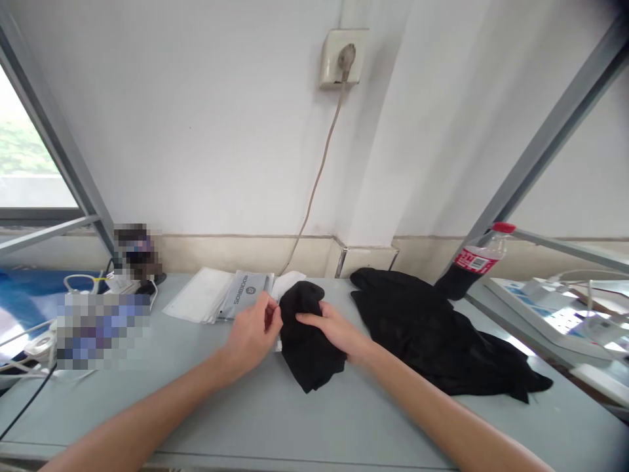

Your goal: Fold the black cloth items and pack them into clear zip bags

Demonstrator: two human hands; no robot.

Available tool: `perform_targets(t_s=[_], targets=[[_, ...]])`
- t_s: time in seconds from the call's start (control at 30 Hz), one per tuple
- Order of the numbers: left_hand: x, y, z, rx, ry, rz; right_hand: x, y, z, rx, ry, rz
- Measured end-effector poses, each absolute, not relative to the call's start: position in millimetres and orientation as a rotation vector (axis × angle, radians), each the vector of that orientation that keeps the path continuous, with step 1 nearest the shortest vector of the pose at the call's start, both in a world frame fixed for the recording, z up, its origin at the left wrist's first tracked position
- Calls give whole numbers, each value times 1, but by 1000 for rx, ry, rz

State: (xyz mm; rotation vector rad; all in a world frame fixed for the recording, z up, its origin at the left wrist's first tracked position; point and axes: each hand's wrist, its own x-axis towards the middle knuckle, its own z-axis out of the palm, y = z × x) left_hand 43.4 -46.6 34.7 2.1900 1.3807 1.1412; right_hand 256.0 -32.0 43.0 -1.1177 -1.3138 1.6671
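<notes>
A bunched piece of black cloth [309, 357] is held up over the grey desk. My right hand [339, 328] grips it from the right, thumb on the near face and the other fingers partly hidden behind. At its left edge, my left hand [253, 334] is closed in a pinch, fingertips close against the fabric; what they hold, if anything, is too small to make out. Behind my left hand lies a grey printed packet [246, 292], beside a stack of clear-white plastic bags [199, 295]. More black cloth [417, 328] lies spread in a heap to the right.
A cola bottle [474, 259] with a red cap leans beyond the heap. White cables and chargers [42, 341] crowd the left side. A power cord [322, 164] runs down from the wall socket [344, 59]. Grey metal posts [545, 131] slant at both sides.
</notes>
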Motion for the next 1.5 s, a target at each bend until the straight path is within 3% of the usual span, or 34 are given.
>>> perform_targets(t_s=[0.17,0.4,0.63,0.77,0.87,1.07,1.3,1.43,1.5], targets=[[42,-48,31,2480,1281,1216,250,-37,42,-1002,-1174,1622],[49,-57,36,2781,1002,1371,259,-31,34,-921,-1711,1240],[48,-66,48,2550,1101,1232,277,-24,41,-948,-1677,1500],[49,-65,46,2855,912,1367,276,-24,46,-1023,-2067,1230],[51,-62,42,2973,889,1353,269,-28,45,-1074,-1999,1089],[49,-54,37,2691,1102,1379,261,-34,44,-853,-1808,1517],[44,-56,42,2675,1020,1218,254,-33,42,-961,-1780,1204],[29,-31,42,2103,1237,1259,260,-36,43,-920,-1817,1262],[18,-17,44,1825,1279,1113,263,-38,45,-887,-1880,1286]])
